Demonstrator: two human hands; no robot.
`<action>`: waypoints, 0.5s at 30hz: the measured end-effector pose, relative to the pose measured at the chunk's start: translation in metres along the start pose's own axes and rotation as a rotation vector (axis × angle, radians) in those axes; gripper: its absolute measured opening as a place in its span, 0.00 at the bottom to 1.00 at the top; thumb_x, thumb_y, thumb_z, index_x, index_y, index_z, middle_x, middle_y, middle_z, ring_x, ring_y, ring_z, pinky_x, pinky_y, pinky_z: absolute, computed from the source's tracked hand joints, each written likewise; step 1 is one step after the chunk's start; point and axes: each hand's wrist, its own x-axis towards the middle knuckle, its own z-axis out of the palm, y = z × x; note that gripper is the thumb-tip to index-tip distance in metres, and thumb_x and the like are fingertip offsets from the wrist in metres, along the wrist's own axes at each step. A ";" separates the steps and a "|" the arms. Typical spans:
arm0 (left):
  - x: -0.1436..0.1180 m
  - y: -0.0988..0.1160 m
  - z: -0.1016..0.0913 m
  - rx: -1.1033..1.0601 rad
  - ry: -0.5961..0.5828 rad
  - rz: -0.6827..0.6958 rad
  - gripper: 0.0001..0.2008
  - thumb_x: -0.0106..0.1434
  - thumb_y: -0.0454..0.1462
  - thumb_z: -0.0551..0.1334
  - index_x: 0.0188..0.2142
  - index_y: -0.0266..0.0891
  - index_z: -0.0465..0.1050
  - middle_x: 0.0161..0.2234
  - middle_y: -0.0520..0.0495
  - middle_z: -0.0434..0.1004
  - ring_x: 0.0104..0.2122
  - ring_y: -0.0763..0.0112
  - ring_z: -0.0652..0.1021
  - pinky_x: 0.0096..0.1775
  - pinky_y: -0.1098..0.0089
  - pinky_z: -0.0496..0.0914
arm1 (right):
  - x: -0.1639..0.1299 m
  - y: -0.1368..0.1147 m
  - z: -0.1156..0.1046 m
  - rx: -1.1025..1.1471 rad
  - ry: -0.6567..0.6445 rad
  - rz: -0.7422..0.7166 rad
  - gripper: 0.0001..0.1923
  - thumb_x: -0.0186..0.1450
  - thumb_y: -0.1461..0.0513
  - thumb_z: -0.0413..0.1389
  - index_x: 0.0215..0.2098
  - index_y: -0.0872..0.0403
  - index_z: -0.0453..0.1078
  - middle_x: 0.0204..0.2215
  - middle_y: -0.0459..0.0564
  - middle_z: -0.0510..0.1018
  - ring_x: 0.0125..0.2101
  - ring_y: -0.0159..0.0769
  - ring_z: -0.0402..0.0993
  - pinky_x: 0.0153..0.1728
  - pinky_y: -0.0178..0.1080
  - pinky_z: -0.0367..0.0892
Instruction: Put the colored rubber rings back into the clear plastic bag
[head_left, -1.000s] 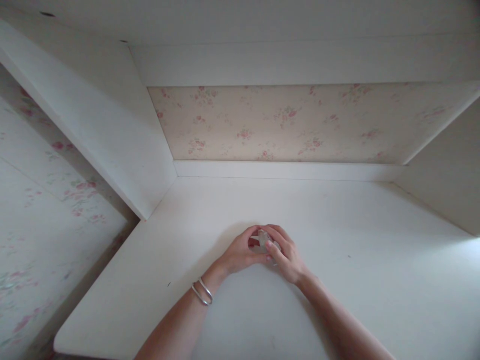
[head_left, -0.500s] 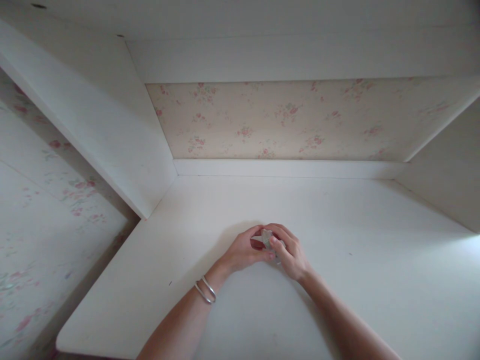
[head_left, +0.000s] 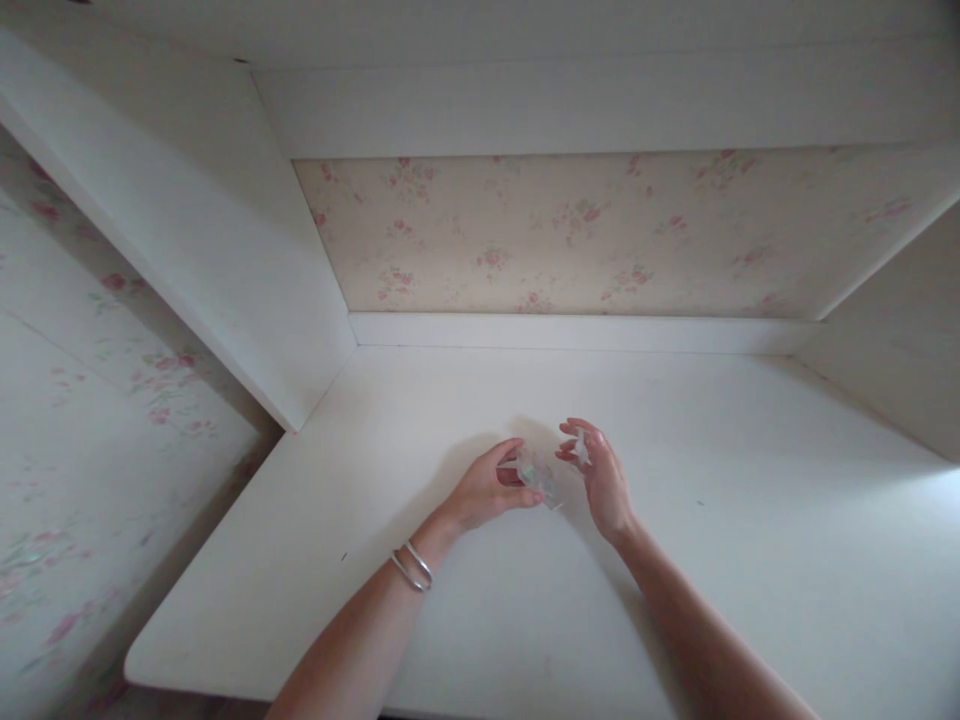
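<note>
Fingers of the left hand [head_left: 487, 490] curled around a small clear glass-like piece [head_left: 537, 478], thumb and fingertips pinching it just above the white desk top [head_left: 675, 560], likely to steady it. Just beside it, the right hand [head_left: 600, 475] hovered with fingers loosely spread, a tiny pale bit [head_left: 580, 446] nipped at its fingertips; what it was could not be told. 2 silver bangles [head_left: 410, 573] circled the left wrist. Floral wallpaper [head_left: 570, 235] backed the alcove.
</note>
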 end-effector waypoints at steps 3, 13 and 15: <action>-0.001 -0.001 0.000 -0.057 0.079 0.033 0.40 0.45 0.37 0.72 0.56 0.38 0.60 0.55 0.37 0.64 0.44 0.60 0.76 0.46 0.59 0.69 | 0.004 0.005 -0.002 0.114 0.031 0.069 0.24 0.66 0.45 0.40 0.50 0.49 0.64 0.47 0.51 0.70 0.36 0.35 0.71 0.42 0.43 0.70; -0.009 0.020 -0.035 0.011 0.495 0.089 0.33 0.51 0.40 0.69 0.55 0.41 0.60 0.54 0.42 0.67 0.46 0.65 0.75 0.49 0.64 0.68 | -0.002 0.011 -0.004 0.277 0.034 0.185 0.22 0.65 0.47 0.44 0.46 0.49 0.68 0.43 0.51 0.72 0.33 0.34 0.70 0.39 0.42 0.69; -0.008 0.033 -0.054 0.099 0.538 0.114 0.34 0.51 0.41 0.69 0.56 0.42 0.58 0.54 0.43 0.67 0.43 0.68 0.76 0.47 0.66 0.69 | -0.004 0.010 -0.002 0.260 0.037 0.185 0.22 0.64 0.46 0.45 0.46 0.49 0.68 0.43 0.51 0.72 0.33 0.34 0.70 0.39 0.42 0.69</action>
